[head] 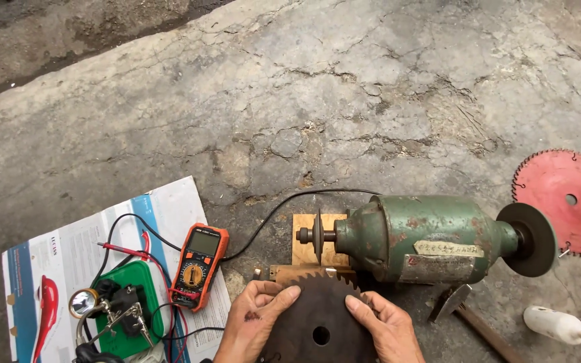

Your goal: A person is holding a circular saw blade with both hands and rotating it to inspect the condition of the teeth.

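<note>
Both hands, left and right, pinch a rusty blade; its teeth could cut fingers if it slips near the motor.

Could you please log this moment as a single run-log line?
left hand: on rusty saw blade | right hand: on the same blade | behind: green motor | left: orange multimeter | right: red saw blade
</note>
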